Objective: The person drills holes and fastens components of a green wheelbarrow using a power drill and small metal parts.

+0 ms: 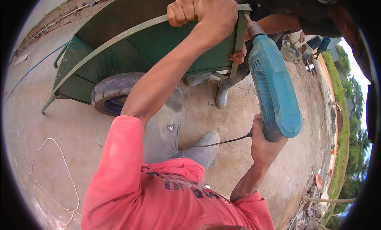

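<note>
Around a blue drill's (274, 79) handle, the right hand (266, 146) wraps its fingers; the left hand (216, 18) is closed at a green wheelbarrow's (154, 45) rim. The drill's bit (247, 17) is at its end bar (240, 35), gripped by another person's hand (238, 56).

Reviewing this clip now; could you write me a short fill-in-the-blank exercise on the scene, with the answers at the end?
1. The person's ____ grip holds the power drill.
2. The metal cart has a body painted ____.
3. Vertically in the picture, the drill's chuck lies ____ the dark tyre.
4. The pale cord lies loose on the ground at the person's ____ side.

Missing words: right; green; above; left
</note>
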`<state>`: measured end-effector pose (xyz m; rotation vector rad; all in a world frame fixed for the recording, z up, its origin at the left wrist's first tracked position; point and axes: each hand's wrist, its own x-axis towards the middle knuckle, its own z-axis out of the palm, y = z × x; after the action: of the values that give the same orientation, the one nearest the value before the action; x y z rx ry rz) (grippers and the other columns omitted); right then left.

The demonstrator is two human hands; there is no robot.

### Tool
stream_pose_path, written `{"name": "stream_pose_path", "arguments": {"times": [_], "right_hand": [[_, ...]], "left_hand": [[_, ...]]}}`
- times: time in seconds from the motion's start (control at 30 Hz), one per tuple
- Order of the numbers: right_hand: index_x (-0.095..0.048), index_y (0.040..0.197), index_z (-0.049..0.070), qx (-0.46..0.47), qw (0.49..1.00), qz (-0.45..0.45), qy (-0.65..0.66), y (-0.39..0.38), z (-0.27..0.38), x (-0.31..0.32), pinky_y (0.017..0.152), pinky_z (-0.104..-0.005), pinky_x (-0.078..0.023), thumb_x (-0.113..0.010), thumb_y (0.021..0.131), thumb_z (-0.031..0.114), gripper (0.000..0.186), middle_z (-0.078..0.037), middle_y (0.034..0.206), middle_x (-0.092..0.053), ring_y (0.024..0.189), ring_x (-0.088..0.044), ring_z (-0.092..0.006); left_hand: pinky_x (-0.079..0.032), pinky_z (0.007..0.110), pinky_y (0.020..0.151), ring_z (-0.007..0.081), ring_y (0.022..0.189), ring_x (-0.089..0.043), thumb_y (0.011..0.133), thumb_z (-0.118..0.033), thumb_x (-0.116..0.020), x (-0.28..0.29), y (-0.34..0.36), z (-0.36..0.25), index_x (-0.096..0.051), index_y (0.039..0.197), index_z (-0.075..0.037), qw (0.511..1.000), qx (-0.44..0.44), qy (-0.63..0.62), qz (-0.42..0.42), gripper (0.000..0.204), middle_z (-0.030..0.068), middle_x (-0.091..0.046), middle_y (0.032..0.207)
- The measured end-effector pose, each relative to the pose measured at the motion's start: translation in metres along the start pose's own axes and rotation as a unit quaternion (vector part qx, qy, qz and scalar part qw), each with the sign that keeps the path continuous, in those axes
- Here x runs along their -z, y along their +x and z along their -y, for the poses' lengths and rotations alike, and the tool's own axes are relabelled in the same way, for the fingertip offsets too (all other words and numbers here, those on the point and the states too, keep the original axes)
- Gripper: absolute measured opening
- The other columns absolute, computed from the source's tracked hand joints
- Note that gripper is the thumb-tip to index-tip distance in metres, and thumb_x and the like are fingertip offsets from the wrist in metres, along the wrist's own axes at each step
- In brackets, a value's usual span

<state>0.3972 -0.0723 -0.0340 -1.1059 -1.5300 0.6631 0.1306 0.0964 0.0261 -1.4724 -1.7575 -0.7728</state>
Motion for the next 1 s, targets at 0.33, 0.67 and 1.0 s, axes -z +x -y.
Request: {"name": "stream_pose_path", "arguments": {"times": [0.33,0.67,1.0], "right_hand": [[-0.067,0.105,-0.005,0.024,1.0,-0.011,-0.017,0.002,-0.001,-0.006,0.079,-0.0332,-0.053,-0.081,0.073,0.001,0.036,-0.011,0.095,-0.07,0.085,-0.068,-0.0173],[-0.07,0.096,-0.003,0.114,0.982,0.031,-0.147,0.01,0.007,-0.004,0.072,-0.032,-0.054,-0.079,0.068,0.002,0.03,-0.011,0.083,-0.072,0.077,-0.07,-0.0165],[-0.069,0.105,-0.004,0.099,0.984,0.053,-0.138,0.02,0.008,0.011,0.076,-0.0318,-0.054,-0.077,0.079,0.0,0.027,-0.007,0.091,-0.072,0.082,-0.068,-0.0146]], "left_hand": [[-0.051,0.039,0.082,0.0248,0.086,-0.072,0.084,-0.018,-0.064,-0.002,0.004,0.006,-0.078,0.076,-0.01,1.0,-0.01,-0.001,-0.025,0.018,0.0121,-0.076,0.081],[-0.051,0.039,0.081,0.0247,0.083,-0.072,0.084,-0.018,-0.063,-0.014,-0.001,0.004,-0.078,0.079,-0.008,0.997,0.015,-0.034,-0.066,0.019,0.0127,-0.075,0.081],[-0.05,0.038,0.081,0.0242,0.087,-0.071,0.085,-0.018,-0.063,-0.021,-0.004,-0.001,-0.076,0.081,-0.009,0.996,0.01,-0.02,-0.084,0.017,0.0115,-0.075,0.084]]}}
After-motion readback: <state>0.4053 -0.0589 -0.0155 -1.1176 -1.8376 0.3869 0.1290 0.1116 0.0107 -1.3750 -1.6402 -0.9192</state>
